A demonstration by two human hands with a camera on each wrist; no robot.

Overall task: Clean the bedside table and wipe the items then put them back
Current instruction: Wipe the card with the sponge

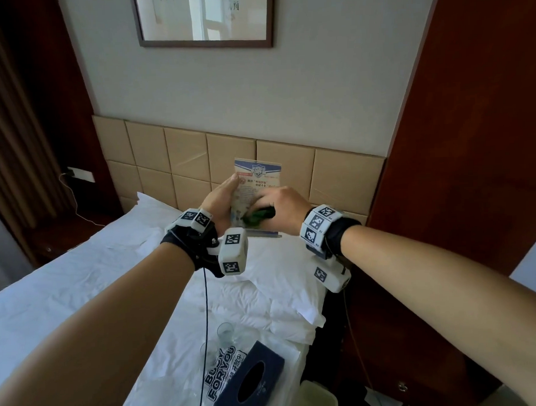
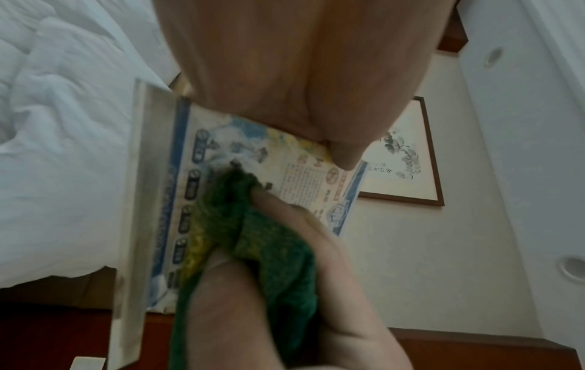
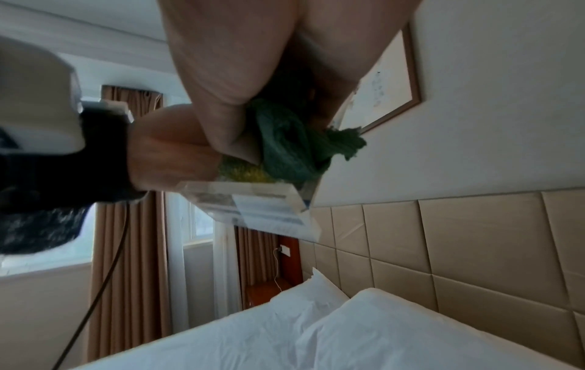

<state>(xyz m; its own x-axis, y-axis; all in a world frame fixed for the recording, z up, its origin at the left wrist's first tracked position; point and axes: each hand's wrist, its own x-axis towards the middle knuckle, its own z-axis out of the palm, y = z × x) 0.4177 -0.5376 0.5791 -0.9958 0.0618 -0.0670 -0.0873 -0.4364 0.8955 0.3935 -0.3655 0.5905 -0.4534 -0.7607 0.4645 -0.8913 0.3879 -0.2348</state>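
- Over the bed (image 1: 66, 279), at its far left, a white cable trails from a wall socket down beside the dark curtain; none of it bears on the work.
- Left of centre, the left hand (image 1: 221, 201) grips the sign card (image 1: 256, 179) by its left edge, fingers up along the side, holding it upright in the air in front of the padded headboard (image 1: 344, 172).
- The card's long axis runs up and down, its clear base (image 1: 263, 233) at the bottom and its printed face turned toward the person.
- Right of that, the right hand (image 1: 283, 203) is curled round a bunched green cloth (image 1: 259, 216) and presses it on the lower part of the printed face; the hand is blurred, so a wiping stroke is likely in progress.
- The two hands sit close together, one on each side of the card, with the right nearer the face to be cleaned.
- Judging from this, the next stroke should run along the long axis, upward toward the unwiped blue header, while the left grip braces against the push.
- Lower down on the sheet lie a clear glass (image 1: 225, 330), a printed plastic bag (image 1: 222, 371) and a dark blue tissue box (image 1: 251, 382), probably waiting to go back on the bedside table, which I cannot clearly make out.
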